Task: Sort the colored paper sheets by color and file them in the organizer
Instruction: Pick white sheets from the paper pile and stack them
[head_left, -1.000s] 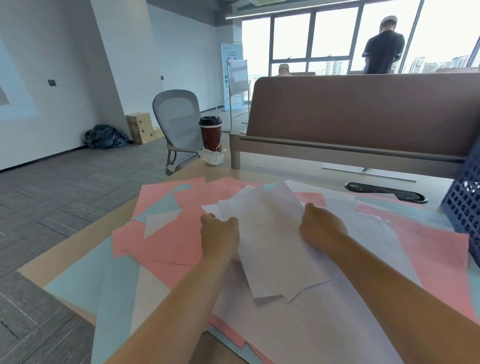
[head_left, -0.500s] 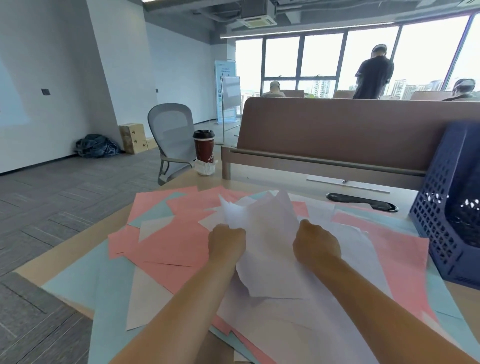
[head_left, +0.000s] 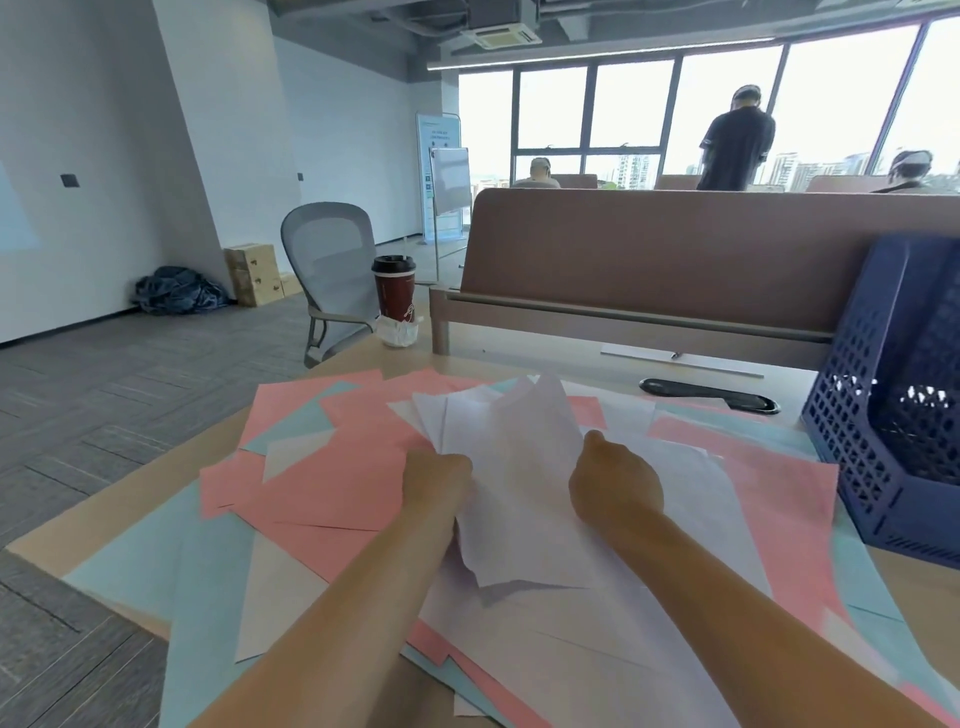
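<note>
A bunch of white sheets (head_left: 519, 467) sits in the centre of the frame, held between both hands and partly raised off the litter of paper beneath. The left hand (head_left: 436, 480) grips its left edge and the right hand (head_left: 615, 486) its right edge. Both fists are curled with knuckles toward the camera, and the fingertips are hidden behind or under the paper, so only the closed grip itself can be read. The bunch is not squared: its upper corners fan apart toward the top of the frame and its lower edge hangs ragged near the wrists. Its long axis runs roughly from the bottom of the frame to the top, away from the person.

Around and under it lie pink sheets (head_left: 332, 467), mostly centre left and at the right, and light blue sheets (head_left: 156, 561) at the lower left, all overlapping on the wooden desk (head_left: 182, 457).

The dark blue mesh organizer (head_left: 883, 415) stands at the right edge of the frame, well apart from the bunch and to the right of both hands, so the right hand is the nearer one. Its inner compartments cannot be made out from here. Filing the white bunch would likely mean carrying it rightward and turning it to suit the opening, after tapping the edges even.
</note>
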